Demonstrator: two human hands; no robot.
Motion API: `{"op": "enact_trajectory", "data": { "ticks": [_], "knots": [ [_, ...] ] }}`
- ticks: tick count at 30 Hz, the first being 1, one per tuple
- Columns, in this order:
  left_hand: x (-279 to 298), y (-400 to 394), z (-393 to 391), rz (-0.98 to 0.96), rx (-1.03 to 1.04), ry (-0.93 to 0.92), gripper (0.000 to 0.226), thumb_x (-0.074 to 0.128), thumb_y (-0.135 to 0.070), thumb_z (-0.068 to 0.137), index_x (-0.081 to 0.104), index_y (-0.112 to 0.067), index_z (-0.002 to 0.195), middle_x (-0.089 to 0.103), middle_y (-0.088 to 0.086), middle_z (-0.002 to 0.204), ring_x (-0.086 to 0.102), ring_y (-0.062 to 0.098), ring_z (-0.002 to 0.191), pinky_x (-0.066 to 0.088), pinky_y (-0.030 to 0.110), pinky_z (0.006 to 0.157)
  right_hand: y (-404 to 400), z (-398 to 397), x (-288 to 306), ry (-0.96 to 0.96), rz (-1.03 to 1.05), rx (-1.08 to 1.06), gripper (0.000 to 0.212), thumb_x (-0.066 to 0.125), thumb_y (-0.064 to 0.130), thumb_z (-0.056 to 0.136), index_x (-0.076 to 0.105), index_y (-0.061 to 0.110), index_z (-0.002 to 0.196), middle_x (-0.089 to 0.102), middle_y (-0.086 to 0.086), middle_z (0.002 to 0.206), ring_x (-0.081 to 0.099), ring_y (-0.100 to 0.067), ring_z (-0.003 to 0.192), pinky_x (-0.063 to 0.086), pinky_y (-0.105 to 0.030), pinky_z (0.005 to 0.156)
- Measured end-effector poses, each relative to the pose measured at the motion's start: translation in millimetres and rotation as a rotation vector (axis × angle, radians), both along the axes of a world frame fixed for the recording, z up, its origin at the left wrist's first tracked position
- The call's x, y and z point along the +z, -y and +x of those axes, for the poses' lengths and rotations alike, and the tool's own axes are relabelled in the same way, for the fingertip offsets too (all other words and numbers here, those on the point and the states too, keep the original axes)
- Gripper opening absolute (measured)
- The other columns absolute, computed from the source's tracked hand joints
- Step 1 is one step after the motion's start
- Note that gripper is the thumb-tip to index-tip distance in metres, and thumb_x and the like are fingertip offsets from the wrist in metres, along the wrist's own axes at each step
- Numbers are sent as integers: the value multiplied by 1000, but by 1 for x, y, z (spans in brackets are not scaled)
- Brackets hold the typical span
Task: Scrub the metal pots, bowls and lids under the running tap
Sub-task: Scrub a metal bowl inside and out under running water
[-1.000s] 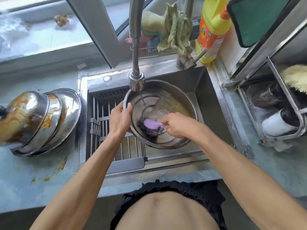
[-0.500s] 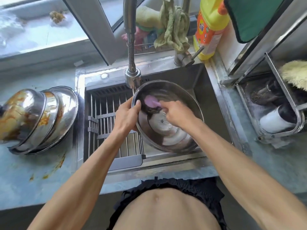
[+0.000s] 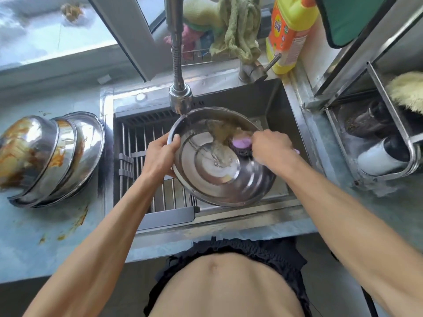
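Brush (image 3: 240,144) moved right; dirty bowls (image 3: 50,156) left.

At the centre of the frame the bowl (image 3: 219,170) is shiny silver, with murky yellowish-brown water on its upper inner wall. The scrubber (image 3: 240,145) in it has a pink-purple top over dark, almost black bristles. At the left edge the stacked bowls (image 3: 52,156) are silver smeared with orange-brown sauce, and the pale blue-grey counter (image 3: 34,236) carries orange spots. At the top right the detergent bottle (image 3: 288,30) is yellow with an orange label; just left hangs a pale green cloth (image 3: 238,30).
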State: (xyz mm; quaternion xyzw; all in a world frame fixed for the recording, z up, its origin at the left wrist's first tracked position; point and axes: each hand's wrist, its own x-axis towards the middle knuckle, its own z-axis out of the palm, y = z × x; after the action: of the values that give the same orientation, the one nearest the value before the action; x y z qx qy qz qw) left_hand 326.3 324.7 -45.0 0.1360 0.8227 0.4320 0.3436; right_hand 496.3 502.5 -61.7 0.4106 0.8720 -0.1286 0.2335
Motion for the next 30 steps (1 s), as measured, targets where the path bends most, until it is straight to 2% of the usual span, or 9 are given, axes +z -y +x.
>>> {"op": "enact_trajectory", "data": {
  "ticks": [3, 6, 8, 11, 15, 21, 23, 26, 30],
  "knots": [
    [1, -8, 7, -15, -30, 24, 22, 50, -30, 107, 72, -30, 101, 70, 6, 77, 70, 20, 55, 58, 39, 44, 9, -20, -4, -126, 53, 98, 49, 41, 4, 93, 55, 20, 137, 63, -14, 125, 62, -36, 113, 43, -37, 78],
    [0, -14, 8, -89, -69, 8, 24, 51, -33, 104, 72, -22, 107, 72, 7, 85, 74, 28, 66, 61, 52, 51, 12, -33, -10, -266, 0, 302, 58, 39, 15, 99, 40, 52, 143, 60, -7, 115, 63, -36, 105, 38, -38, 73],
    [1, -15, 4, -116, -91, 10, 25, 51, -34, 104, 70, -21, 111, 73, 8, 89, 75, 33, 70, 61, 57, 53, 10, -37, -7, -329, 11, 458, 55, 41, 24, 102, 35, 63, 139, 52, 2, 98, 62, -30, 98, 35, -35, 68],
    [5, -12, -4, -160, -136, 31, 23, 54, -35, 103, 68, -22, 116, 73, 10, 97, 75, 32, 64, 61, 53, 51, 9, -46, 9, -320, 58, 727, 57, 44, 18, 100, 38, 56, 142, 48, 7, 93, 56, -20, 98, 35, -36, 77],
    [13, -11, -11, -211, -211, 30, 19, 60, -29, 100, 70, -27, 116, 74, 8, 96, 74, 29, 68, 62, 49, 52, 0, -62, 25, -296, 345, 935, 39, 40, 23, 100, 54, 33, 135, 60, -2, 118, 53, -25, 108, 34, -39, 87],
    [29, -18, -21, -176, -259, -159, 28, 56, -18, 93, 72, -38, 106, 76, 7, 90, 75, 31, 66, 63, 49, 56, -12, -64, 18, -34, 470, 647, 29, 44, 26, 101, 61, 16, 122, 63, -8, 118, 59, -32, 108, 38, -41, 87],
    [31, -20, -21, -153, -264, -251, 29, 56, -24, 94, 68, -45, 110, 75, -2, 95, 74, 26, 77, 64, 45, 68, -15, -59, 17, 82, 382, 529, 27, 45, 22, 101, 63, 19, 120, 64, -6, 121, 61, -29, 110, 39, -37, 88],
    [26, -24, -13, -99, -167, -370, 30, 53, -33, 101, 65, -37, 129, 72, -3, 110, 67, 19, 98, 51, 31, 85, -12, -45, 13, 171, 172, 348, 33, 45, 23, 98, 63, 16, 125, 63, -7, 126, 63, -29, 112, 46, -34, 91],
    [13, -29, 0, -93, -66, -474, 34, 45, -38, 107, 61, -30, 136, 71, 8, 124, 64, 32, 114, 45, 36, 91, 7, -29, 16, 225, -138, 251, 39, 48, 28, 97, 59, 0, 122, 62, -17, 121, 63, -34, 104, 47, -36, 80]
  ]
}}
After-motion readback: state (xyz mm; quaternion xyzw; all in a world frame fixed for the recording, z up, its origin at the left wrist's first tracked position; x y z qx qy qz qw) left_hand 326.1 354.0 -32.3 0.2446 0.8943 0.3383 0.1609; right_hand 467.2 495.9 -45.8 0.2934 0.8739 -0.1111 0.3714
